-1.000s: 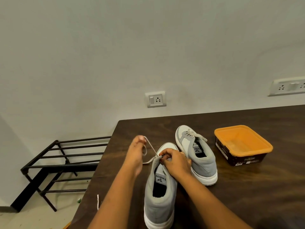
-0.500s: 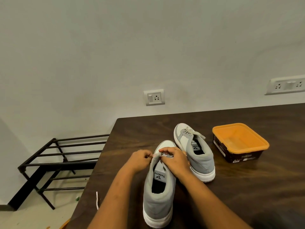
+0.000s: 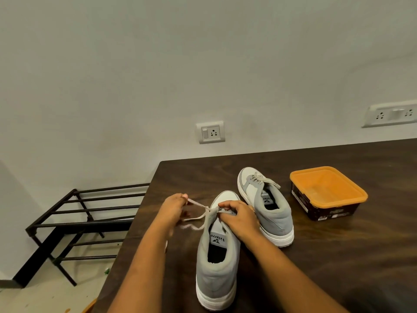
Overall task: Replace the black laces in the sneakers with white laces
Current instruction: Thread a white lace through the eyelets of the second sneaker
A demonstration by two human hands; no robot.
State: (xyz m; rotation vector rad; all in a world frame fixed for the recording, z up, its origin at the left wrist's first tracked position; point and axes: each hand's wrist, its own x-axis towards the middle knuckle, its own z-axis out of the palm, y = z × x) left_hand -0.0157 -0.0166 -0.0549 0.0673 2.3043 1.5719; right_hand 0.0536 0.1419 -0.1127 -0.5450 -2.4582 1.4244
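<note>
The white flat lace (image 3: 198,205) is now pulled out sideways, pinched in the left hand (image 3: 174,205), while the near grey-and-white sneaker (image 3: 217,251) on the dark wooden table (image 3: 338,256) is gripped at the eyelets by the right hand (image 3: 240,219), so threading looks nearly done.

A dark wooden table (image 3: 338,256) bore two grey sneakers, the near sneaker (image 3: 217,265) left of the far sneaker (image 3: 270,206), and an orange-lidded box (image 3: 328,192) right of it.

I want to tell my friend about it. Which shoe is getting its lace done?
Find the dark wooden table by the wall. Two grey and white sneakers stand on it, left of an orange tub. It is the nearer sneaker, between both hands, with a white lace pulled out to its left; the far sneaker is untouched, its lace already through.
</note>
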